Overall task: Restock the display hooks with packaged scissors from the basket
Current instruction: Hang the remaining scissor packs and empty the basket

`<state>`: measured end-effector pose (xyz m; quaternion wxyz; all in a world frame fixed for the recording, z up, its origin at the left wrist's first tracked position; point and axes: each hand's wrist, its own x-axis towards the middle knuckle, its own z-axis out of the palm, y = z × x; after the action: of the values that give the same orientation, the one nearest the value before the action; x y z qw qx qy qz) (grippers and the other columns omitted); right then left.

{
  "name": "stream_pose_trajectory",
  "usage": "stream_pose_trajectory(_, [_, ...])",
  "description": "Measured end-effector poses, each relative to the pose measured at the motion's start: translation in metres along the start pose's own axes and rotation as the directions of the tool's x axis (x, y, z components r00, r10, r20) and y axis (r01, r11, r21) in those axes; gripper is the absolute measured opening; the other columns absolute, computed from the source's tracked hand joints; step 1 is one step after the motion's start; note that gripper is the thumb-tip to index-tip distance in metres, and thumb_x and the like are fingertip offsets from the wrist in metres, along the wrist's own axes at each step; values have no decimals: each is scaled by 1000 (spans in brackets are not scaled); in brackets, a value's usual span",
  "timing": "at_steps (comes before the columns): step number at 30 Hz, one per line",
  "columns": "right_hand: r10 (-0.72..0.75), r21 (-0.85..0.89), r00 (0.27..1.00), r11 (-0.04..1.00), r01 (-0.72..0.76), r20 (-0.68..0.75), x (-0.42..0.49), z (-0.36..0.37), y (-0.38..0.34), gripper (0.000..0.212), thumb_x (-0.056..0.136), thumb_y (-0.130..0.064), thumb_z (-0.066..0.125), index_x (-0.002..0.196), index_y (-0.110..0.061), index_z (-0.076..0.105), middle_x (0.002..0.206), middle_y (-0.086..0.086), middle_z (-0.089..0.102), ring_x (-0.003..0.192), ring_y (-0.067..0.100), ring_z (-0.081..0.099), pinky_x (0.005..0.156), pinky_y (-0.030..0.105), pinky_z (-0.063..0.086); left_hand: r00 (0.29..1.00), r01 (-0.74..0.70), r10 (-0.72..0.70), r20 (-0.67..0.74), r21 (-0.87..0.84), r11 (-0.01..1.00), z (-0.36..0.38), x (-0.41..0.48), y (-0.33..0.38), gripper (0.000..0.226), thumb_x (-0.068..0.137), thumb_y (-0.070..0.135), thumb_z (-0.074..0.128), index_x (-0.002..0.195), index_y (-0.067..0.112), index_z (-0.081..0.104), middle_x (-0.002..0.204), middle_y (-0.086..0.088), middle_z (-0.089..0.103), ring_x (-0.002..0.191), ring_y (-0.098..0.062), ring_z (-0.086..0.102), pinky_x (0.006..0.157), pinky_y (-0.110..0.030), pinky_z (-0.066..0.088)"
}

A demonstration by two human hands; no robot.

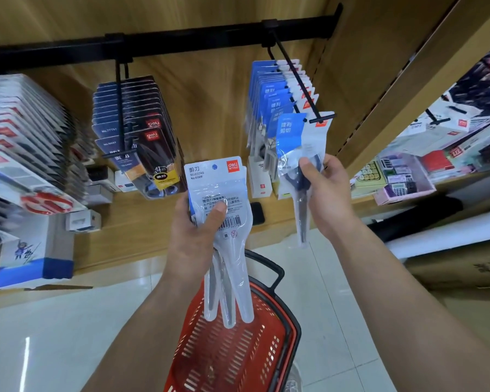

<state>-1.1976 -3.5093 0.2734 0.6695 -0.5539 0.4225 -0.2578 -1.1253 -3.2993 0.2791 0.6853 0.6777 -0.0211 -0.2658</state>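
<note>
My left hand (194, 230) grips a small stack of clear-packaged scissors (219, 193), their white and blue header cards up and the blade tips hanging over the red basket (232, 349). My right hand (327, 190) pinches one packaged pair of scissors (297, 154) by its handle part. That pack's header sits at the tip of the right black display hook (297, 80), which carries several matching blue-and-white packs. A second hook (120, 108) to the left holds several dark packs of scissors.
A black rail (181, 41) on the wooden back panel carries both hooks. Rows of packaged goods fill the far left (20, 142). A shelf with calculators and boxes (402, 176) stands at right. Small white boxes sit on the shelf below the hooks. The basket rests over a glossy tiled floor.
</note>
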Motion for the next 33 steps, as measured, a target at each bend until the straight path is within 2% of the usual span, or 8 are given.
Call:
stream_pose_trajectory(9, [-35,-36,999,999,33,-34,11,11,-1,23,100,-21,66,119,-10,59,95,-6,72,78,-2,72,65,16,54,1000,-20,21,20,-23,1000,-1,-1,-1,39,97,18,69,134,17,58,116,1,77,102,-18,76,80,-29,63])
stream_pose_trajectory(14, [-45,-140,995,990,33,-84,37,31,-2,28,99,-33,68,119,-15,59,104,-5,70,90,6,70,69,17,54,998,-46,48,28,-52,998,0,1,4,40,98,16,68,136,17,57,116,0,77,101,-16,76,76,-23,60])
stream_pose_trajectory(17, [-7,-206,988,978,-25,-153,38,31,11,38,94,-42,71,112,-11,58,97,-2,66,88,13,66,79,31,54,998,-40,42,37,-69,997,2,1,3,39,97,15,69,134,19,58,113,2,78,99,-14,76,74,-22,60])
stream_pose_trajectory(20, [-52,-340,970,940,-33,-238,11,22,22,53,91,-48,73,128,-15,53,121,1,58,105,14,57,96,32,45,998,-31,36,51,-89,996,5,0,3,37,97,14,69,132,21,58,114,2,78,98,-14,76,73,-21,59])
stream_pose_trajectory(22, [-103,-259,981,964,58,-162,-25,19,22,39,93,-39,74,122,-19,57,115,-3,64,104,6,60,93,25,44,997,-32,39,63,-103,994,8,0,2,33,98,11,68,128,20,59,112,1,78,97,-15,77,73,-22,60])
stream_pose_trajectory(26, [4,-111,954,993,31,299,-88,28,24,23,87,-39,78,102,-24,68,93,-12,74,88,10,69,73,23,56,996,-46,54,67,-120,992,13,-2,-1,29,98,6,66,119,23,59,103,6,79,93,-12,77,71,-22,59])
stream_pose_trajectory(29, [2,-152,953,987,46,303,-96,31,30,26,87,-20,82,106,-24,66,93,-21,73,84,8,68,70,25,59,996,-40,48,72,-114,993,13,-4,-4,27,98,8,67,119,24,60,107,4,79,94,-16,77,72,-25,61])
stream_pose_trajectory(33, [58,-132,965,991,-25,255,-91,34,35,23,88,-4,78,101,-18,65,88,-12,74,84,19,72,69,35,64,995,-64,70,75,-79,995,13,-4,-7,28,97,13,69,122,19,61,107,1,78,93,-14,77,71,-22,58])
